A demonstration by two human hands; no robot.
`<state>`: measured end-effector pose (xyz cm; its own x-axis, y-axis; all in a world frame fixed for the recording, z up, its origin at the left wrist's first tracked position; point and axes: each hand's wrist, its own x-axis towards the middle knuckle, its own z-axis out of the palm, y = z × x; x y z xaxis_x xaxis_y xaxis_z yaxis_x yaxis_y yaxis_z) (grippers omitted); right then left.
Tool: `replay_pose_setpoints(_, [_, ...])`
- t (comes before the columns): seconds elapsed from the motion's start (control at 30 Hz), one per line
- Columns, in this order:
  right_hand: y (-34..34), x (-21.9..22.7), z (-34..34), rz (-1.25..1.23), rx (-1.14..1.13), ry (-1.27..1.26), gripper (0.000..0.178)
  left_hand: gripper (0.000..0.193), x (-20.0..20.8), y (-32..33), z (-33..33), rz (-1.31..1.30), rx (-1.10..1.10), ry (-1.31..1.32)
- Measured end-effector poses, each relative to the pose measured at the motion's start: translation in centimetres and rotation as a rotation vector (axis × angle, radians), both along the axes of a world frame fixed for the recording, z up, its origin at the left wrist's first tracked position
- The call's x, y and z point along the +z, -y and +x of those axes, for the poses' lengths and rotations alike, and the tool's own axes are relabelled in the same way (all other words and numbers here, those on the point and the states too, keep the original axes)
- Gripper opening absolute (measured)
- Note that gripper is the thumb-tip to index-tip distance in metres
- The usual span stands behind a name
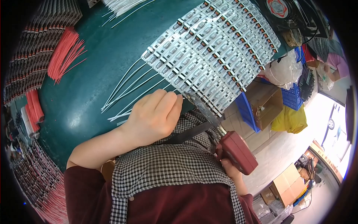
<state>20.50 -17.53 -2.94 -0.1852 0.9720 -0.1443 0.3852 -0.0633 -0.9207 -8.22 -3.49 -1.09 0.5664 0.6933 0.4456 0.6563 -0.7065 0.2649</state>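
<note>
A panel of small circuit boards (209,52), silvery with black parts and orange coils, lies tilted on the table. Several white wires (128,84) trail from its left edge toward me. My left hand (154,114) is closed in a pinch at the panel's near edge, apparently on a white wire; the fingertips are partly hidden. My right hand (232,168) grips a dark red soldering gun (238,152). Its long dark shaft points up and left, with the tip at the panel's edge beside my left fingertips.
Red wires (65,54) and more white wires (121,5) lie on the green table (89,97). Stacked finished-looking boards (37,48) line the left side. At right stand a cardboard box (266,102), a blue crate (292,97) and a yellow bag (290,119). A black fan-like device (283,15) sits far right.
</note>
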Motion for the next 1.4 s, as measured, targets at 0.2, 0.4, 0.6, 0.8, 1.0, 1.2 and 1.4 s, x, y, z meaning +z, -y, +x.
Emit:
replay_pose_setpoints(0.2, [-1.3, 1.0, -0.8, 0.05, -0.021, 0.015, 0.07, 0.017, 0.0, 0.0, 0.2, 0.018, -0.003, -0.008])
replay_pose_setpoints(0.4, [-1.2, 1.0, -0.7, 0.001, -0.029, -0.003, 0.071, 0.016, 0.1, 0.1, 0.3, 0.02, 0.004, -0.023])
replay_pose_setpoints(0.6, [-0.1, 0.3, -0.3, 0.0, -0.098, -0.188, 0.071, 0.016, 0.2, 0.1, 0.4, 0.014, 0.002, -0.032])
replay_pose_setpoints(0.8, [0.1, 0.2, 0.2, 0.06, -0.04, -0.138, 0.07, 0.018, 0.2, 0.3, 0.9, 0.025, -0.015, -0.005])
replay_pose_setpoints(1.0, [0.3, 0.3, 1.0, 0.075, 0.016, -0.021, 0.07, 0.024, 0.6, 1.1, 1.0, -0.057, -0.026, -0.035])
replay_pose_setpoints(1.2, [-1.0, 1.0, 0.2, 0.026, -0.006, -0.048, 0.07, 0.029, 0.8, 1.3, 1.1, -0.122, -0.014, -0.063])
replay_pose_setpoints(1.4, [-1.3, 1.3, 0.1, 0.023, 0.017, -0.02, 0.071, 0.029, 0.7, 1.2, 1.2, -0.134, -0.018, -0.067])
